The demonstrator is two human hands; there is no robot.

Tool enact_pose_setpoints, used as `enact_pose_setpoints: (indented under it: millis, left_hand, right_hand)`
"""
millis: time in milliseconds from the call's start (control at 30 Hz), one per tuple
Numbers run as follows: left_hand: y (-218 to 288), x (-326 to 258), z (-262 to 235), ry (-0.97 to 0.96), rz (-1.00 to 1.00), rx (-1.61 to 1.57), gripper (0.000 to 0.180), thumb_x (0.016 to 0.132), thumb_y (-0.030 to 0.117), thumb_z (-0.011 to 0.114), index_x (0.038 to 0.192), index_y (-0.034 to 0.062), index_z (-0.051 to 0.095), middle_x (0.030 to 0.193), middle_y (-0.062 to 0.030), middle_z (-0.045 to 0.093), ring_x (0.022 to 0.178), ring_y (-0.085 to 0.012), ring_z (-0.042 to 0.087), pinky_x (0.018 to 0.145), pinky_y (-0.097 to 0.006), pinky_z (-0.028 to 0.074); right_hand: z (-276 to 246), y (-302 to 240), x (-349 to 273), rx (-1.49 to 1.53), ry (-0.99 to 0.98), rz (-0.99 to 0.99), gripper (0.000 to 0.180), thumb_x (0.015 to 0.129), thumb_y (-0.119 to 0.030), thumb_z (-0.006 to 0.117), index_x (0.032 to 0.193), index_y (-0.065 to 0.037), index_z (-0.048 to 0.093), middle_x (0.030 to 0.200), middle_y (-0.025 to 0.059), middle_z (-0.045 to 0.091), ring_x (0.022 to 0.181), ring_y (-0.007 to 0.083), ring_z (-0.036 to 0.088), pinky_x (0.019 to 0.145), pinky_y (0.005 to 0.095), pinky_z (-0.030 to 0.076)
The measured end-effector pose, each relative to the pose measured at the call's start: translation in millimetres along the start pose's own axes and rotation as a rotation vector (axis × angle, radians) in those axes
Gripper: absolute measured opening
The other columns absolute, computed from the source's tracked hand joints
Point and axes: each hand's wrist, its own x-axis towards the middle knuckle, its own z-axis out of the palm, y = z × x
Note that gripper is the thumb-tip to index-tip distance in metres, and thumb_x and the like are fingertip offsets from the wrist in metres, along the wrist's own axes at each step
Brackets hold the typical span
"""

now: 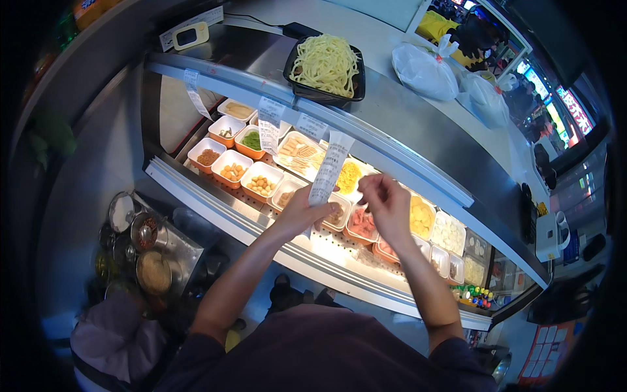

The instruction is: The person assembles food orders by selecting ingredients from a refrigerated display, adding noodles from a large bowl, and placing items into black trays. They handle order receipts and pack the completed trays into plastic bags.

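A long printed paper slip (332, 166) stands up from my left hand (308, 212), pinched between thumb and fingers over the lit food case. Just right of it, my right hand (386, 202) is raised with its fingers curled together; whatever they hold, if anything, is hidden. Below both hands sit white tubs of food, among them a tub of pink slices (362, 223) and one of yellow shreds (349, 176). Other printed slips (269, 124) hang from the upper rail of the case, left of my hands.
On the steel counter beyond the case stands a black container of noodles (326, 62). White plastic bags (426, 70) rest to its right. A steel stand with bowls (155, 271) is at the lower left. Sauce bottles (477, 297) are at the right end.
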Motion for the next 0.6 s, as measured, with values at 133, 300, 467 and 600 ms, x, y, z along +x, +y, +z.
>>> enact_pose_setpoints:
  millis: [133,300,467,600]
  left_hand:
    - [-6.1,22.7,-9.4,-0.015,-0.002,-0.072,0.039,0.096,0.013,0.071,0.133,0.0042,0.060,0.067,0.0029,0.054,0.054,-0.0058,0.052,0.049,-0.021,0.042]
    - [11.1,44.5,-18.3,-0.028,0.037,0.025,0.041,0.094,0.009,0.070,0.132,0.0033,0.058,0.068,0.0025,0.054,0.053,-0.0047,0.049,0.046,-0.021,0.038]
    - [-9.8,43.5,-21.4,-0.062,-0.008,-0.025,0.035,0.095,0.007,0.069,0.126,0.0006,0.054,0.078,-0.0021,0.061,0.053,-0.0067,0.052,0.046,-0.021,0.039]
    - [-8.2,43.8,-22.4,-0.087,0.026,-0.072,0.023,0.095,0.008,0.069,0.114,0.0036,0.057,0.079,-0.0025,0.062,0.057,-0.0077,0.054,0.049,-0.022,0.042]
  right_hand:
    - [5.8,14.7,-37.8,-0.136,-0.054,-0.002,0.018,0.095,-0.014,0.071,0.102,0.002,0.068,0.085,0.0092,0.071,0.070,0.0135,0.070,0.059,0.0248,0.053]
    - [11.5,-4.2,-25.5,-0.367,0.003,-0.419,0.021,0.091,-0.013,0.072,0.109,-0.003,0.065,0.116,0.0162,0.069,0.077,0.0258,0.072,0.059,0.0337,0.057]
    - [21.5,-26.9,25.7,-0.757,-0.204,-0.588,0.034,0.095,-0.024,0.066,0.121,-0.004,0.060,0.143,0.0162,0.057,0.075,0.0298,0.072,0.058,0.0379,0.057]
    - [20.3,-15.9,34.6,-0.939,-0.274,-0.492,0.039,0.097,-0.029,0.062,0.126,-0.003,0.057,0.155,0.0162,0.047,0.074,0.0312,0.073,0.059,0.0409,0.057]
